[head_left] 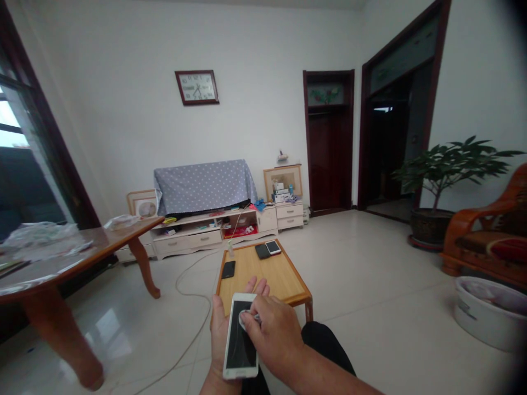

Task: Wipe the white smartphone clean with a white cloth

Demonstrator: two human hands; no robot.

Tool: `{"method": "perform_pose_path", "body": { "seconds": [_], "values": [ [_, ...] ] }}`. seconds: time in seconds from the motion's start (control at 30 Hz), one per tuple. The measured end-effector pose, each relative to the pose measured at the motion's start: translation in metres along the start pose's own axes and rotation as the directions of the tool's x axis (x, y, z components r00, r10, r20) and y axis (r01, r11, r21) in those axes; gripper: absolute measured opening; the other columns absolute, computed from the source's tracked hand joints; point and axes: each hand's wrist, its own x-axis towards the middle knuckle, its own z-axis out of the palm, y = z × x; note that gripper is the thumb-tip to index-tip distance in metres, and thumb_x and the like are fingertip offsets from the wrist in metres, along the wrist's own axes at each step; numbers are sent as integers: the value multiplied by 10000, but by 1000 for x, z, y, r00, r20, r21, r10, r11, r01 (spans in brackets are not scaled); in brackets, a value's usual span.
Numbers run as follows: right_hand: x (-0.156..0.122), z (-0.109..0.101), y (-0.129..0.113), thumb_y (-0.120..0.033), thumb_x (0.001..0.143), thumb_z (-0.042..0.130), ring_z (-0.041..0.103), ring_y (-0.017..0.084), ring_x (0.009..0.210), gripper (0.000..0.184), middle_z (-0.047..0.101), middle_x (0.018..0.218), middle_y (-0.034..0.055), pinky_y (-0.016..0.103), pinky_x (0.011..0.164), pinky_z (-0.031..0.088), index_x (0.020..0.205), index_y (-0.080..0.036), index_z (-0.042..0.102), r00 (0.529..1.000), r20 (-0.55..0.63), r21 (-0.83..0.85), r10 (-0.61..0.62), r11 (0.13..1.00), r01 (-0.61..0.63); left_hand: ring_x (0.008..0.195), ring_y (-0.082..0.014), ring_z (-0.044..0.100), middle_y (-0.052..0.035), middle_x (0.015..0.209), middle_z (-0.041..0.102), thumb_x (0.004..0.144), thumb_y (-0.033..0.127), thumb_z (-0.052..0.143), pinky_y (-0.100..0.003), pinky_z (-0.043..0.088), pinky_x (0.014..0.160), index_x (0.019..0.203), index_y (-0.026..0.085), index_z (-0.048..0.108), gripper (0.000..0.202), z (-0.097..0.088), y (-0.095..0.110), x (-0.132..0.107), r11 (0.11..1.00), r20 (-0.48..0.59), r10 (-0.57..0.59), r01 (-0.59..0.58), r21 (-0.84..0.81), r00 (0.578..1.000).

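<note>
My left hand (220, 329) lies palm up under a white smartphone (241, 351), its fingers showing past the phone's top edge. The phone's dark screen faces up. My right hand (274, 332) is closed, pinching a small white pad or cloth (244, 319) against the upper part of the screen. Both hands hover over my lap, just in front of a small low wooden table (284, 280). On that table lie a black phone (228, 269) at the left and two phones (267, 249) side by side at the far edge.
A large wooden table (61, 263) with plastic wrap stands at the left. A white cable (189, 293) runs across the tiled floor. A covered TV on a low cabinet (206, 230) is at the back, a potted plant (440, 181), wooden chair (489, 230) and white basin (489, 312) at the right.
</note>
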Motion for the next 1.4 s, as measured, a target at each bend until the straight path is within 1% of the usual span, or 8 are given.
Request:
{"method": "perform_pose_path", "body": {
  "seconds": [0.23, 0.37, 0.47, 0.7, 0.93, 1.07, 1.27, 1.4],
  "values": [
    [25, -4, 5, -287, 904, 657, 632, 178, 779, 116, 686, 786, -10, 283, 678, 337, 812, -232, 613, 998, -51, 1, 47, 999, -47, 1493, -322, 323, -168, 1355, 657, 901, 795, 188, -484, 109, 1261, 1407, 128, 583, 926, -5, -5, -6, 997, -24, -77, 77, -2, 997],
    [3, -2, 10, -261, 846, 694, 618, 150, 703, 121, 681, 753, -37, 259, 615, 309, 780, -232, 597, 995, 40, 111, 86, 990, -90, 1534, -314, 209, -149, 1591, 402, 843, 857, 224, -498, 86, 1259, 1551, 152, 363, 1008, -6, 8, -5, 1000, -55, -6, 6, -6, 998],
    [-15, 0, 8, -288, 835, 707, 595, 131, 627, 155, 671, 696, -58, 248, 570, 275, 749, -236, 589, 983, 142, 201, 119, 969, -146, 1550, -285, 141, -146, 1644, 273, 854, 843, 222, -502, 69, 1256, 1589, 156, 240, 1006, -7, 14, -3, 999, -80, 32, -33, -8, 996],
    [4, -1, 13, -346, 831, 720, 575, 124, 596, 198, 661, 658, -58, 242, 557, 238, 734, -230, 591, 973, 126, 181, 194, 960, -215, 1541, -327, 165, -181, 1643, 254, 854, 845, 246, -518, 86, 1253, 1589, 125, 233, 1029, -8, 9, -1, 999, -110, 43, -42, 8, 993],
    [-7, -7, 8, -352, 770, 773, 573, 130, 594, 175, 671, 654, -63, 247, 548, 216, 737, -246, 637, 964, 254, 165, 78, 979, -123, 1553, -317, 96, -166, 1657, 233, 865, 829, 262, -565, 88, 1238, 1598, 160, 203, 994, -11, 12, -2, 998, -196, 55, -51, 21, 979],
    [8, -10, 8, -334, 808, 742, 568, 125, 591, 165, 672, 670, -52, 255, 554, 215, 741, -231, 631, 972, 182, 103, 147, 980, -168, 1537, -345, 177, -189, 1647, 251, 847, 848, 270, -529, 98, 1251, 1587, 124, 245, 1035, -11, 9, 0, 1000, -158, 15, -15, -1, 987],
    [0, -13, 1, -416, 786, 757, 621, 161, 685, 189, 722, 736, -37, 265, 579, 217, 775, -249, 668, 941, 338, 125, -2, 991, -43, 1528, -331, 212, -209, 1627, 304, 866, 815, 337, -499, 166, 1245, 1581, 102, 255, 1013, -1, 4, 4, 999, -256, 54, -50, 21, 965],
    [14, -14, 2, -427, 852, 688, 640, 173, 721, 201, 734, 783, -8, 271, 598, 224, 808, -234, 660, 960, 275, 61, 60, 995, -79, 1526, -347, 193, -234, 1627, 284, 841, 839, 359, -462, 148, 1252, 1575, 74, 263, 1064, -6, 0, 3, 999, -246, 37, -33, 19, 969]
  ]
}}
